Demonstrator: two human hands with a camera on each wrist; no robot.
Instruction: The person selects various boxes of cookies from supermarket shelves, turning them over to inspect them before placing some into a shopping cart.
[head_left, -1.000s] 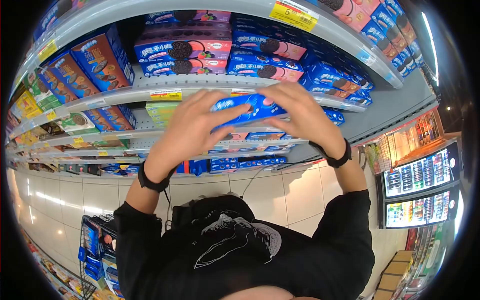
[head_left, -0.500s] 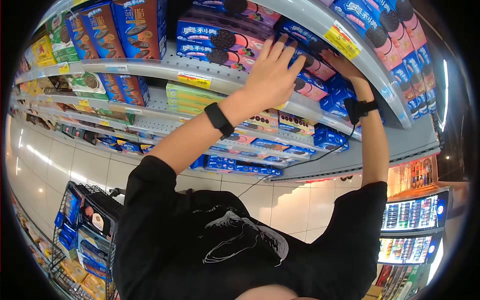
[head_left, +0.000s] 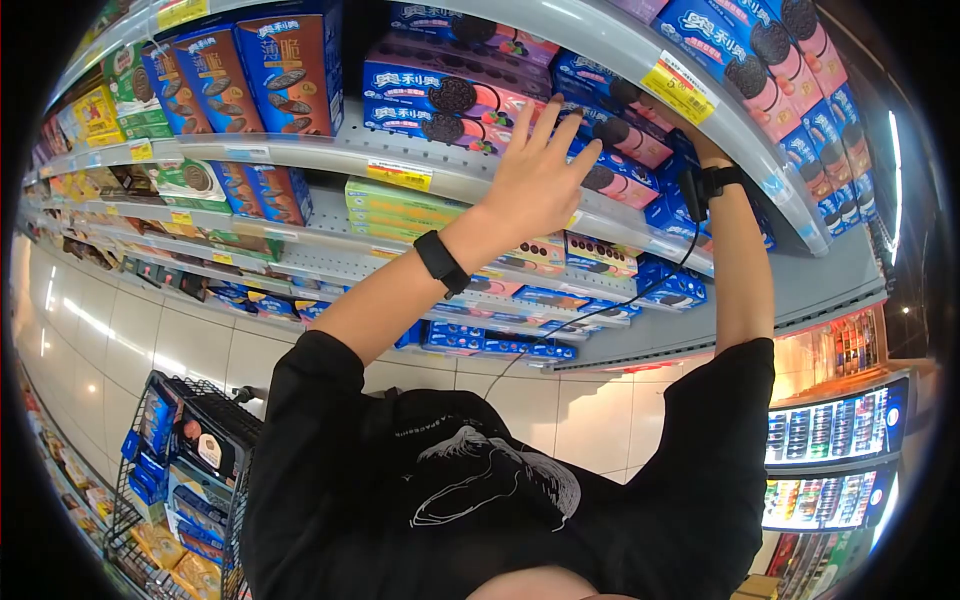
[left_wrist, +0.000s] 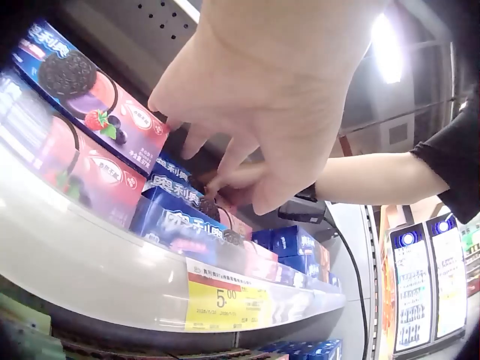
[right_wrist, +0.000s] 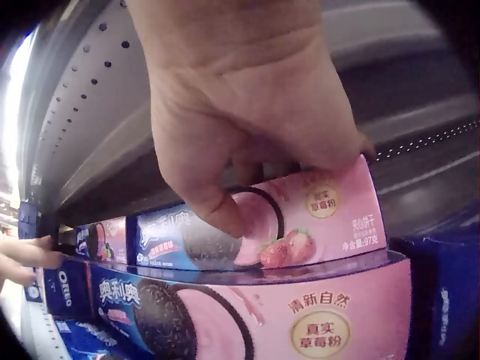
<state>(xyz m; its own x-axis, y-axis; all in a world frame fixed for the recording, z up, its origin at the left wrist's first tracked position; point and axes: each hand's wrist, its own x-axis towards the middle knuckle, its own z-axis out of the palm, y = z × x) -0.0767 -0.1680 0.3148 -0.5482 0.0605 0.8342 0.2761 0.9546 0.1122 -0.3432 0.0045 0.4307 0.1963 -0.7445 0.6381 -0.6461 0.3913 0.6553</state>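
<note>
My right hand (right_wrist: 240, 112) is over a pink-and-blue strawberry Oreo box (right_wrist: 352, 217) on the stack, thumb against its front and fingers over the top. A second strawberry box (right_wrist: 281, 326) lies directly below it. In the head view the upper shelf edge hides most of that hand. My left hand (head_left: 535, 185) spreads its fingers at the left end of the same stack (head_left: 620, 185), fingertips by the box ends. To its left are stacked purple-pink berry Oreo boxes (head_left: 455, 95).
The upper shelf's rail (head_left: 590, 40) overhangs the stack. More blue boxes (head_left: 670, 210) stand to the right. A black cable (head_left: 610, 308) hangs from my right wrist. A filled wire shopping cart (head_left: 180, 480) stands behind at left; drink coolers (head_left: 830, 460) are at right.
A second ago both hands held a blue Oreo box before the shelf; half a second ago they were at the stack. My right hand has since gone deeper under the upper shelf.
</note>
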